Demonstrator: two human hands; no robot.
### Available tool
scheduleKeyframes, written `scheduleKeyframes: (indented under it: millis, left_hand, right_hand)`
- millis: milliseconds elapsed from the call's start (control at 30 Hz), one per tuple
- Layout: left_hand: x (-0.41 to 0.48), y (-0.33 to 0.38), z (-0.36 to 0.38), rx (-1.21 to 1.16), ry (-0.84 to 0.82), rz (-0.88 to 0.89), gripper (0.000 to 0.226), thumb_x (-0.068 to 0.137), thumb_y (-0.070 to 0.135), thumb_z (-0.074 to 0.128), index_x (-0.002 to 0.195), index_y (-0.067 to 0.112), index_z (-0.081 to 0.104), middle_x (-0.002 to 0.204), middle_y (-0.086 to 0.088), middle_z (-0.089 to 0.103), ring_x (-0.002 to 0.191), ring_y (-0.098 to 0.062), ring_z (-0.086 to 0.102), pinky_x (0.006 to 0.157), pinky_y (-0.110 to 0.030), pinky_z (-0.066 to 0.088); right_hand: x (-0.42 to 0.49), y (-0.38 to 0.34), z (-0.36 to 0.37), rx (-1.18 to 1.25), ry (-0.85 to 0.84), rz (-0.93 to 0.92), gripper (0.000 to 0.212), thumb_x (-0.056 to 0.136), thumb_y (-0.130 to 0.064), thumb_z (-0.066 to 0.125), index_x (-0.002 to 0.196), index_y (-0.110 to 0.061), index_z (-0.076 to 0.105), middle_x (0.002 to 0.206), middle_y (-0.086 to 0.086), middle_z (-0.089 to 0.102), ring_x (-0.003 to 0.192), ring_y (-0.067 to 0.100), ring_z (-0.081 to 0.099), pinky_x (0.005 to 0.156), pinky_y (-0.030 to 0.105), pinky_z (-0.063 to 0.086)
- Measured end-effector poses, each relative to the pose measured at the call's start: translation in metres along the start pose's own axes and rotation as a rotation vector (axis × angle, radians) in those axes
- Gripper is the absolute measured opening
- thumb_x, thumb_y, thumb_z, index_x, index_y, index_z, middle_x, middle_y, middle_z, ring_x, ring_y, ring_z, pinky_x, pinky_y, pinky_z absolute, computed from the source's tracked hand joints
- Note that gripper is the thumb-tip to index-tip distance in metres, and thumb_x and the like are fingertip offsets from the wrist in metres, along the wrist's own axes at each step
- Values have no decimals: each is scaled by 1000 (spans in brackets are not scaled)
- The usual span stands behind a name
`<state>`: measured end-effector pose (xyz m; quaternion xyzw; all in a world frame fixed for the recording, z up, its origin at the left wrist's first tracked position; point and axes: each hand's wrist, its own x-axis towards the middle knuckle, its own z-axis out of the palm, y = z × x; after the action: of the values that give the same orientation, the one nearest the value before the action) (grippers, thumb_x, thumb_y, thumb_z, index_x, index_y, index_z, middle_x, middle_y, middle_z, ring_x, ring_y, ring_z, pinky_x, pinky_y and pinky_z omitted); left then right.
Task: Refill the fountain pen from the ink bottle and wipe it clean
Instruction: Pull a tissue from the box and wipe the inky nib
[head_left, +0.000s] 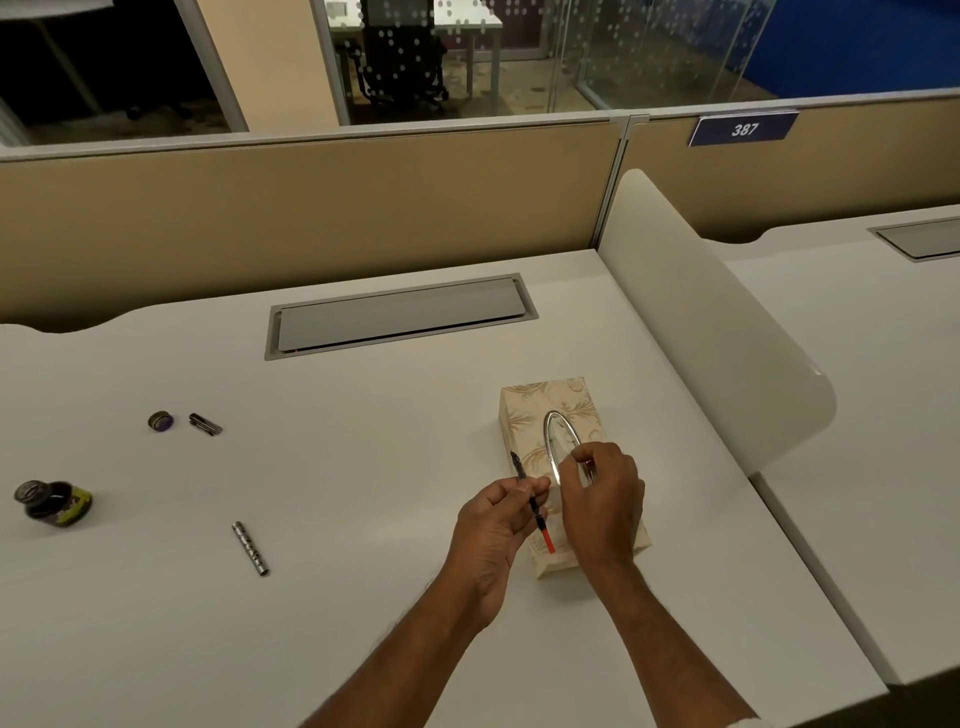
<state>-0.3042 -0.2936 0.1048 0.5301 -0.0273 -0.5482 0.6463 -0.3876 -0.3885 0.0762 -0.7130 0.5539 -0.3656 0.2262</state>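
My left hand (493, 519) pinches the slim black fountain pen section with red converter (531, 506) beside the cream patterned tissue box (540, 410). My right hand (602, 499) fingers close at its oval slot; whether they hold tissue, I cannot tell. The pen looks light, slick, with a fragile nib: I judge mid-barrel the safest hold.

the fountain pen (531, 499) section, black with a red end, is tilted, nib up. the open ink bottle (54, 503) stands far left; its cap (160, 420), pen cap (205, 424) and silver barrel (250, 548) lie apart.
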Motion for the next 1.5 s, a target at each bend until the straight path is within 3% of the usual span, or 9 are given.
scheduleKeyframes:
  millis: [233,467,700,900,1000,1100,1200,1333,1500]
  left_hand:
    - [3,-2,2,101,19,56,17,97,22,68,105,11,78,106,-3,82,102,-24,77,87,-28,62]
    - [3,-4,13,399,22,284,19,104,32,56,104,22,72,97,6,80,91,-6,75,70,-10,55]
    - [5,-16,8,691,11,474,20,108,31,42,115,22,59,101,2,73,88,-19,69,74,-31,59]
    - [2,-20,3,853,-77,547,27,107,36,37,123,22,53,125,7,69,103,-11,67,85,-20,58]
    - [1,-19,1,913,-136,563,28,105,43,33,125,30,47,142,8,59,119,-14,63,96,-26,58]
    - [3,-17,0,1012,-151,588,18,109,39,33,125,37,41,139,9,61,114,-10,65,94,-24,58]
    - [4,-17,-3,1113,-178,615,26,111,37,32,133,33,44,141,8,60,118,-8,60,99,-28,55]
    - [4,-15,-6,1204,-206,659,27,111,34,31,132,28,47,130,8,61,113,-8,58,97,-29,52]
    - [4,-13,-11,1299,-230,650,31,110,33,31,136,23,46,134,2,58,115,-13,55,98,-27,49]
  right_hand:
    - [0,1,-3,177,24,53,7,88,-13,67,90,-18,63,89,0,67,85,21,61,73,50,59]
    - [-1,7,-4,33,-17,-69,18,90,-22,72,104,-15,63,98,2,68,87,19,59,73,44,57]
    - [-4,8,-7,95,41,-90,4,94,-13,65,98,-12,65,93,4,69,84,18,62,67,38,59]
    - [-6,8,-10,209,26,-10,10,100,-22,58,104,-13,61,98,6,70,87,21,69,69,40,65]
    - [-6,4,-13,215,21,-41,16,101,-29,53,105,-13,55,101,8,70,87,22,70,66,36,65]
    - [-5,1,-17,262,21,-18,30,99,-39,46,106,-11,53,103,11,69,89,25,71,66,37,65]
    - [-2,1,-19,299,31,4,16,102,-26,51,104,-10,51,98,6,66,90,22,69,67,34,65]
    - [3,3,-22,371,47,75,5,103,-18,54,99,-16,51,87,-11,59,81,7,65,61,15,57]
    - [5,7,-28,489,32,180,8,102,-18,56,97,-12,56,83,-2,61,72,5,58,57,17,50]
